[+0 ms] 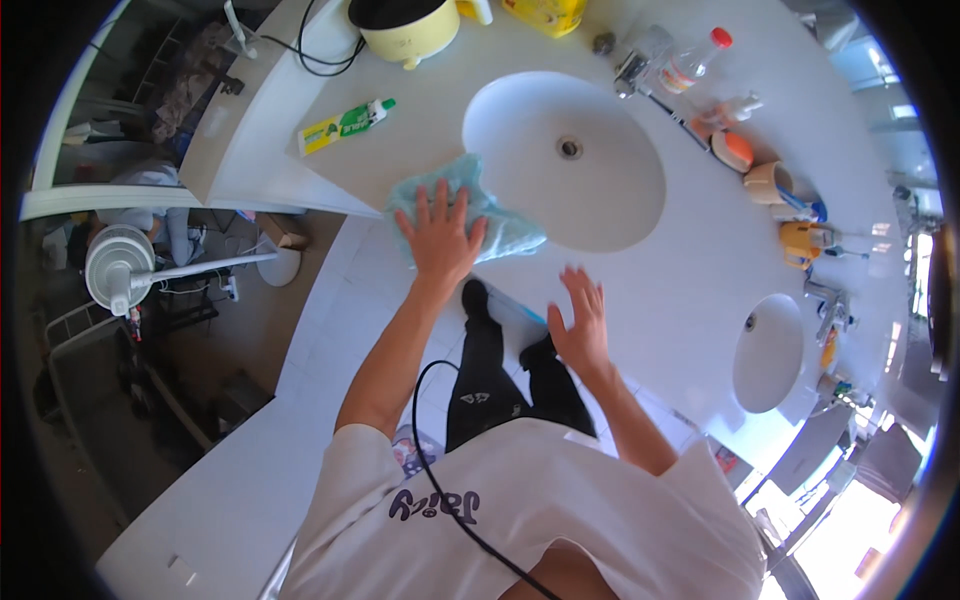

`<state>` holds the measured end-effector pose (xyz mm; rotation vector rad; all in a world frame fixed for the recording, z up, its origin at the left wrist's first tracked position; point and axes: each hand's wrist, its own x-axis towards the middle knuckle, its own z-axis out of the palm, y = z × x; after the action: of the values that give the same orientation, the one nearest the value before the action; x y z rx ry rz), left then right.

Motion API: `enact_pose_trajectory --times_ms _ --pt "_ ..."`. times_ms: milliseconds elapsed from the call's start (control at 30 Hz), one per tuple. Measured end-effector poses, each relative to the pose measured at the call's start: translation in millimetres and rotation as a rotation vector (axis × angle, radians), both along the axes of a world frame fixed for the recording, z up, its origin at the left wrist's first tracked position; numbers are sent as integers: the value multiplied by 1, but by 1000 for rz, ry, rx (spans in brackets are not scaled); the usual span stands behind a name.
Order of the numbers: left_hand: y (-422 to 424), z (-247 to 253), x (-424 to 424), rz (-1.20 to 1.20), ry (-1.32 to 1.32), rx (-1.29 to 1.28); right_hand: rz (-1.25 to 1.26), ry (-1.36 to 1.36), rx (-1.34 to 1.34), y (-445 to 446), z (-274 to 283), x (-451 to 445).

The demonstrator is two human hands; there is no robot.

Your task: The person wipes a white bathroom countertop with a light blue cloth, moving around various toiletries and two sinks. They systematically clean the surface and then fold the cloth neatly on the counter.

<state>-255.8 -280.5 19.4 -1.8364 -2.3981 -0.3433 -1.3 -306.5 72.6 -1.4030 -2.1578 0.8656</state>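
Observation:
My left hand (442, 240) lies palm down on a light blue cloth (510, 229), with its fingers spread over the fabric and not curled around it. Rumpled, the cloth covers the front edge of the white countertop (615, 281); one side reaches the rim of the near oval sink (525, 180). To the right, my right hand (581, 322) holds nothing, its fingers apart, by the counter's front edge. Whether it touches the counter I cannot tell. Beyond the cloth on the left, a green and yellow tube (345, 127) with a green cap lies on the counter.
A pale yellow pot (409, 34) and a yellow package (547, 13) stand at the back. Along the right are a red-capped bottle (694, 61), an orange-and-white brush (731, 151), cups and a second sink (766, 352). A white fan (120, 262) stands at left; a person sits behind it.

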Motion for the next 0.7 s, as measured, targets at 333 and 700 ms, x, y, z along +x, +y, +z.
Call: enact_pose_trajectory --times_ms 333,700 --pt "30 -13 -140 -109 218 28 -233 122 -354 -45 41 101" --pt "119 -27 -81 -108 192 -9 -77 203 -597 -60 23 56"
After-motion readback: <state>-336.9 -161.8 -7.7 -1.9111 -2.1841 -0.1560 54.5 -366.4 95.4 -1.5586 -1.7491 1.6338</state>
